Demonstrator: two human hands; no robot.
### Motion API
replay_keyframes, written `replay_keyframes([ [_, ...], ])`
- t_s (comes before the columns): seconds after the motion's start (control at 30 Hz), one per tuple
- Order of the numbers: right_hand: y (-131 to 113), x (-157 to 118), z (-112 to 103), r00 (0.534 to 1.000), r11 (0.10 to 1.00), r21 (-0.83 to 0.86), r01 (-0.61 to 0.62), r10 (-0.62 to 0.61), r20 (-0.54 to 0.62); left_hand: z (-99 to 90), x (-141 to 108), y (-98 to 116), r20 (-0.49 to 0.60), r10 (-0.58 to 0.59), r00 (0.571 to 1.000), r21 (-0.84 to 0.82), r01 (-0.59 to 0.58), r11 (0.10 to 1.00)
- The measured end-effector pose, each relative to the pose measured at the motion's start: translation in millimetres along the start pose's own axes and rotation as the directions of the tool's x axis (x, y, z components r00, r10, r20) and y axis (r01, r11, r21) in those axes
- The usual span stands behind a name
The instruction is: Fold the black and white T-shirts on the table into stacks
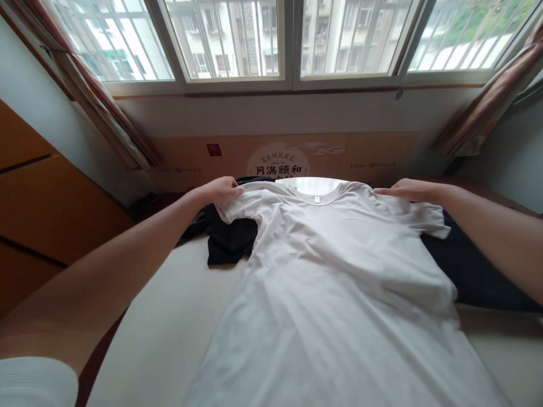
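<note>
over a white worktop (165, 328), in the head view, looks down on a white t-shirt (339, 271) spread out lengthwise, with the collar towards the window (292, 56) and the lower part running past the bottom edge of view. shows a small label (317, 199) inside the collar, and soft creases across the chest and down the body. with the left hand (227, 191), clamps the fabric between thumb and fingers near one shoulder, just above the short sleeve. with the right hand (409, 189), touches the opposite shoulder, with one digit stretched along the cloth; cannot tell whether clamped on it, with the other fingers mostly out of sight. at lower left, wears a white sleeve (34, 381) high on the arm.

partly under the left side of the shirt, shows a black cloth (231, 243); on the right, a dark cloth (487, 271) reaching beyond the forearm. farther back, below the sill, shows a tan panel (186, 155) with printed lettering. on either side, hangs gathered curtains (97, 107); at far left, shows an orange-brown cabinet (46, 220).
</note>
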State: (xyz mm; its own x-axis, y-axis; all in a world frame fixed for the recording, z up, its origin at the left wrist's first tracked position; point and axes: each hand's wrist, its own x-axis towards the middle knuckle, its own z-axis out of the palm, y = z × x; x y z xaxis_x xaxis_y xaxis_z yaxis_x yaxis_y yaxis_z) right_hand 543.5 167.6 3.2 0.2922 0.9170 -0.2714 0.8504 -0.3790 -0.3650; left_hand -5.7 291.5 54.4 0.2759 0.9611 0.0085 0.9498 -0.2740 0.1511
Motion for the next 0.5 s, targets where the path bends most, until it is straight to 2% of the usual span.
replay_keyframes([
  [0.07, 10.0, -13.3, -7.3, 0.996, 1.000, -0.011, -0.015, 0.016, 0.088, -3.1, -2.9, -9.6, 0.024, 0.044, 0.999, -0.089, -0.042, 0.995],
  [0.13, 16.0, -22.6, -10.9, 0.995, 1.000, -0.013, -0.025, 0.026, 0.097, -4.5, -3.2, -12.0, -0.048, 0.078, 0.996, -0.158, -0.084, 0.984],
  [0.2, 21.3, -27.7, -11.9, 0.999, 0.999, -0.002, -0.034, 0.034, 0.010, -5.8, -1.3, -12.0, -0.138, 0.067, 0.988, -0.236, -0.099, 0.967],
  [0.3, 30.5, -30.4, -10.6, 0.978, 0.999, -0.041, 0.004, -0.012, -0.208, -9.4, 4.6, -15.8, -0.221, 0.026, 0.975, -0.276, -0.088, 0.957],
  [0.37, 36.1, -31.3, -7.9, 0.945, 0.996, -0.088, -0.005, -0.024, -0.327, -12.2, 9.8, -22.7, -0.214, 0.050, 0.975, -0.191, -0.092, 0.977],
  [0.5, 39.5, -32.7, 3.5, 0.871, 0.992, -0.120, -0.030, -0.033, -0.491, -15.3, 20.3, -36.8, -0.182, 0.090, 0.979, -0.013, -0.094, 0.996],
])
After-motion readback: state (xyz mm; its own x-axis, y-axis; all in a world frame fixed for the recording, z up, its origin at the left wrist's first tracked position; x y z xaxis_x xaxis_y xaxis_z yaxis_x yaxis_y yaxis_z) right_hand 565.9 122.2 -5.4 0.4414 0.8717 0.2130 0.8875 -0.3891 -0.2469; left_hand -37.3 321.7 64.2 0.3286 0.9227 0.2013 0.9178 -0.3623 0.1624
